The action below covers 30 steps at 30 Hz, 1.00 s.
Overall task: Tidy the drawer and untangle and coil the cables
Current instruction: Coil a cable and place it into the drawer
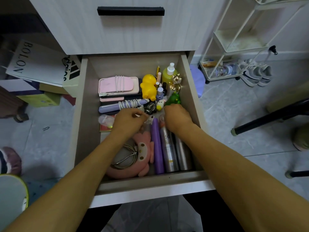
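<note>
with both hands in the drawer point(84, 97), left hand point(129, 120) pinches a thin cable point(142, 114), right hand point(178, 118) grip unclear; next, coil it.

A white wire rack point(237, 39) stands beside grey sneakers point(257, 73).

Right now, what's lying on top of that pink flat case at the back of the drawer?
A white cable is wound around the pink case, its plug end near the front edge. What lies under the case is mostly hidden.
</note>
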### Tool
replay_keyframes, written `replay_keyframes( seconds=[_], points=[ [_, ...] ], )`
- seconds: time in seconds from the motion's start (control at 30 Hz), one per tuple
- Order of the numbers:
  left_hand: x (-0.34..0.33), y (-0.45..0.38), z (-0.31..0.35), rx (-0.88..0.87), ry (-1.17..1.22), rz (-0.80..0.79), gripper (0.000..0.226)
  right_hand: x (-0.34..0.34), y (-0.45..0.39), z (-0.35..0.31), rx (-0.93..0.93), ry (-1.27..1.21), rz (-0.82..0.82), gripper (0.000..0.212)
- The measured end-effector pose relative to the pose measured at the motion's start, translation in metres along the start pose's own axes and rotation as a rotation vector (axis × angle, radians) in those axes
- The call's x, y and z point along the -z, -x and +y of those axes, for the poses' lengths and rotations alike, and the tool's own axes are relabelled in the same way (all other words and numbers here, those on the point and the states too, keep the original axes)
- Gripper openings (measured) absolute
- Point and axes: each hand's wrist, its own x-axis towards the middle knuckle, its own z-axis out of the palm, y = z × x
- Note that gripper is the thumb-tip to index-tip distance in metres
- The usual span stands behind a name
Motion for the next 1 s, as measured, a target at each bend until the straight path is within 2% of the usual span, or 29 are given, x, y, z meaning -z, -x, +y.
replay_keyframes(
  seconds=[0.1, 0.17, 0.23, 0.3, 0.4, 0.47, 0.57, 0.63, 0.77, 0.83, 1.0],
  points=[
    [-0.003, -0.015, 0.013, -0.153, -0.175, -0.013, 0.011, -0.001, 0.005, 0.003, -0.086, -0.371, 0.096, 0.022],
    [-0.005, -0.027, 0.023, -0.264, -0.384, 0.001, 0.012, -0.003, 0.009, 0.004, -0.121, -0.485, 0.137, 0.023],
    [-0.008, -0.040, 0.027, -0.313, -0.582, -0.034, 0.013, -0.009, 0.011, 0.003, -0.107, -0.469, 0.102, 0.018],
    [-0.012, -0.048, 0.026, -0.298, -0.815, -0.119, 0.017, -0.015, 0.011, 0.002, -0.068, -0.371, 0.044, 0.004],
    [-0.018, -0.047, 0.026, -0.303, -1.060, -0.175, 0.024, -0.021, 0.007, 0.001, -0.034, -0.302, 0.018, 0.010],
    [-0.019, -0.044, 0.025, -0.376, -1.075, -0.154, 0.026, -0.022, 0.005, 0.001, -0.027, -0.273, 0.023, 0.004],
    [-0.018, -0.043, 0.012, -0.527, -1.068, -0.161, 0.029, -0.023, 0.006, 0.001, -0.022, -0.217, 0.032, 0.009],
    [-0.016, -0.044, 0.005, -0.561, -1.087, -0.176, 0.028, -0.024, 0.008, 0.001, -0.033, -0.213, 0.051, 0.005],
    [-0.016, -0.047, 0.000, -0.604, -0.916, -0.086, 0.022, -0.025, 0.009, 0.003, -0.062, -0.231, 0.070, 0.010],
    [-0.019, -0.047, -0.004, -0.624, -0.850, -0.042, 0.018, -0.027, 0.010, 0.003, -0.061, -0.250, 0.067, 0.005],
    [-0.023, -0.037, -0.007, -0.627, -0.951, -0.182, 0.022, -0.027, 0.010, 0.003, -0.029, -0.261, 0.071, 0.008]
  ],
)
